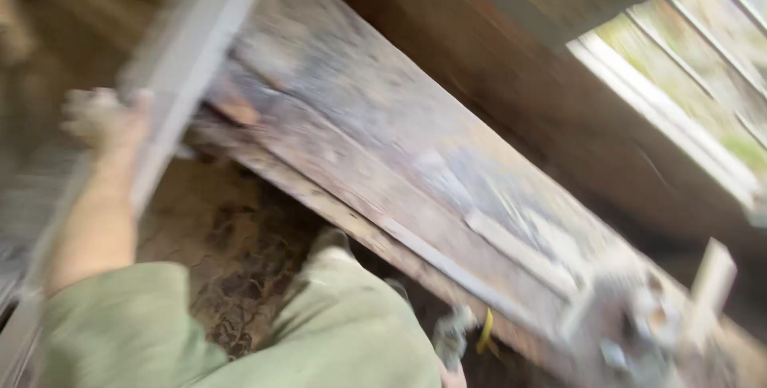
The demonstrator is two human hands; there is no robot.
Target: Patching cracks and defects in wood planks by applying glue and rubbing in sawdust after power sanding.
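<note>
Blurred view down at a long weathered plank [383, 148] slanting from far left to near right. Left hand [104, 120] clamped on a grey bar [188, 52] at its far-left end; right hand unseen. Likely heavy, stiff, rough — best gripped near the ends.

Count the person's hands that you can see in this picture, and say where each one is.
1: the left hand, at upper left, grips the grey bar. The right hand may be hidden behind the green sleeve.

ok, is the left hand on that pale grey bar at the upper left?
Yes: the left hand is wrapped around the edge of the pale grey bar, which leans over the weathered wooden plank.
</note>
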